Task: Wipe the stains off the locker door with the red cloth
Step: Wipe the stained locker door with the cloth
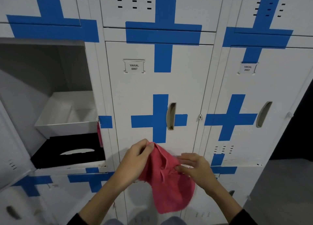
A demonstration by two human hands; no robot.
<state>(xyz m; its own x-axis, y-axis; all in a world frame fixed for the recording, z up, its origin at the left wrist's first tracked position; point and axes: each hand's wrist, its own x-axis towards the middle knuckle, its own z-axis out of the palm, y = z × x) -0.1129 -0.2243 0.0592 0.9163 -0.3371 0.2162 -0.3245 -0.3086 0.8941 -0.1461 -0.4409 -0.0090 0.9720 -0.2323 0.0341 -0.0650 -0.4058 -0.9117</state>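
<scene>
A red cloth [167,182] hangs loose in front of the lower part of the middle locker door [152,89], which is white, shut and labelled YAKAL 0007, with blue tape crosses and a grey recessed handle [171,116]. My left hand [137,155] pinches the cloth's top corner. My right hand [194,165] grips its right edge between thumb and fingers. Both hands are held a little away from the door. I cannot make out any stains on the door from here.
The locker to the left stands open [42,89], with a white bin [67,116] and a black tissue box [67,150] inside; its door [11,136] swings out at the far left. Another shut locker [254,92] is on the right. More lockers lie above and below.
</scene>
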